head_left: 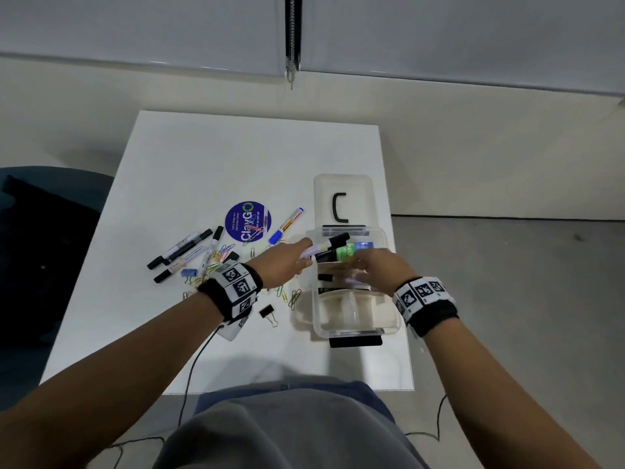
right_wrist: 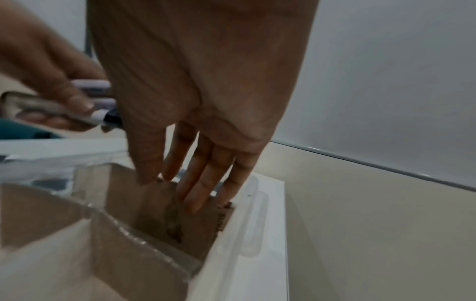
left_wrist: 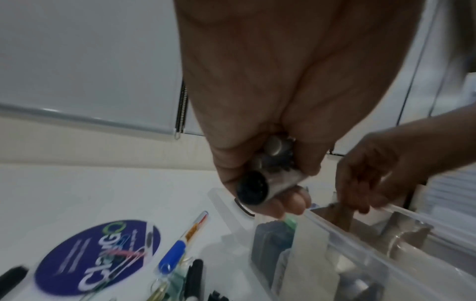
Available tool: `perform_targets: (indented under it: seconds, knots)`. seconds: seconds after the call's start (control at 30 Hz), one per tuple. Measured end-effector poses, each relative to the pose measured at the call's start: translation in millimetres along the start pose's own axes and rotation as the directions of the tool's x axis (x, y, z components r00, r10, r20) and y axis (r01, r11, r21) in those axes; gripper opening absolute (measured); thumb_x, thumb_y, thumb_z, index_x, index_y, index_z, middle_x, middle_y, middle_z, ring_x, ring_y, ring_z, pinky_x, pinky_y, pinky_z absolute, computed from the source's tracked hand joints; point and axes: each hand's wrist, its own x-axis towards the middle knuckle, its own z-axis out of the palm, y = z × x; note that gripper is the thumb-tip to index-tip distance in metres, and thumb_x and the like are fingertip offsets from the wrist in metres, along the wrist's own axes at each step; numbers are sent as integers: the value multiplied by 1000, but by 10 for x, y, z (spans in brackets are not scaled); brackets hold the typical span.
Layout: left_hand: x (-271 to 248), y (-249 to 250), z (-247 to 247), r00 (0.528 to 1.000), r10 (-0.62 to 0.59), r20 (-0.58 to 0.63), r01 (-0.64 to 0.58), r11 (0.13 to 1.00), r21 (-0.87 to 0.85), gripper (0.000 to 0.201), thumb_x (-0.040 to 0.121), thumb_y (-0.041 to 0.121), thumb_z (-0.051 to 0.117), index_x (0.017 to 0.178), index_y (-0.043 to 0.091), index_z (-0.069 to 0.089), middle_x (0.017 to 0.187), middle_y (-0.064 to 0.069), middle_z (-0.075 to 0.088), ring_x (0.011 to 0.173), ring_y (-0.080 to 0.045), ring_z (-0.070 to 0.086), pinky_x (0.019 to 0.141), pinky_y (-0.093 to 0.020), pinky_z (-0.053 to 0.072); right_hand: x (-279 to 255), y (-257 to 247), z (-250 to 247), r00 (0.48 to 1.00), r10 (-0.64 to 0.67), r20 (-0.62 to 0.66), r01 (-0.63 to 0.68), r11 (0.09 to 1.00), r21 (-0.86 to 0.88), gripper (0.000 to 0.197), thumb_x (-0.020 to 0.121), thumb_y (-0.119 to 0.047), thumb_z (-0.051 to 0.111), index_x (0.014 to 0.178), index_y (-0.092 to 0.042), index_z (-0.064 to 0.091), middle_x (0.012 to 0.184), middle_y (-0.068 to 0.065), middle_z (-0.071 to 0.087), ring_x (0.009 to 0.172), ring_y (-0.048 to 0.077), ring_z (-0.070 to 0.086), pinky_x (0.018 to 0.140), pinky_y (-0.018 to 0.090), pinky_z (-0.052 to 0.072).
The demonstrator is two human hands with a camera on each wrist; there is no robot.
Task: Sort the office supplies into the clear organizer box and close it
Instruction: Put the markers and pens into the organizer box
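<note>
The clear organizer box (head_left: 389, 319) stands open at the table's right side, its lid (head_left: 343, 198) laid flat behind it. My left hand (head_left: 287, 262) grips a bundle of markers (head_left: 326, 247) over the box's left rim; their butt ends (left_wrist: 260, 183) show in the left wrist view, and their barrels (right_wrist: 95, 114) in the right wrist view. My right hand (head_left: 375, 262) hovers over the middle compartment, fingers (right_wrist: 203, 183) straight and pointing down into the box (right_wrist: 226, 244), holding nothing. Green and blue items (head_left: 355, 248) lie in the far compartment.
Loose markers (head_left: 184, 248), a blue-capped marker (head_left: 285, 225), coloured paper clips (head_left: 220, 255), a black binder clip (head_left: 267, 313) and a round purple sticker (head_left: 248, 221) lie left of the box on the white table (head_left: 203, 157). A cable (head_left: 196, 360) trails off the front edge.
</note>
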Motion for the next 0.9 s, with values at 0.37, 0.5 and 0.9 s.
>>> perform_targets:
  seconds: [0.37,0.5,0.9]
  knots:
    - [480,697,422,979,49,199,-166,760,628,23,97,10,44,119,5,52,102,-16,66,91,-33,65,66,-32,40,-128,333,157,931,365,16,-345,864,366,36,96,-8,44,130,-3,35,114,28,63,104,41,60,79,37,44]
    - [581,836,464,977,-40,211,-117,724,679,27,100,15,41,115,2,58,107,-16,68,98,-33,66,71,-32,41,-156,350,135,934,356,26,-334,847,414,38,100,-12,36,137,-4,32,117,28,61,104,41,59,75,33,41]
    - [657,578,473,968,251,-22,-233,925,299,27,92,20,56,118,26,60,103,0,70,90,-18,66,81,-36,55,-77,389,351,925,371,-79,-318,872,371,35,97,-12,39,131,-4,34,107,25,64,96,41,62,76,41,46]
